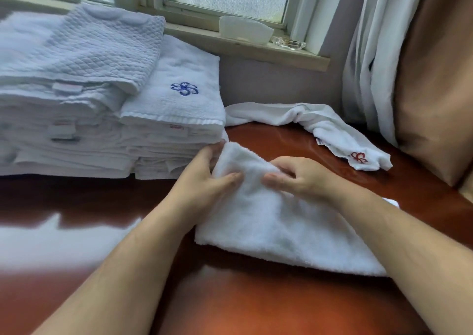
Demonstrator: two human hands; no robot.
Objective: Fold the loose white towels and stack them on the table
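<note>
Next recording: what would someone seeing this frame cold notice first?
First, the left-hand grip and right-hand grip at centre pinch the far edge of a white towel lying on the reddish table. Next, the tall stacks of folded towels at left, one topped by a blue emblem, and a crumpled towel with a red emblem at back right.

No legible text. Blue flower emblem (184,89) on top folded towel (190,62), 10 o'clock; red flower emblem (359,157) on loose towel (320,122), 2 o'clock. Stack tags (67,88) unreadable.
</note>
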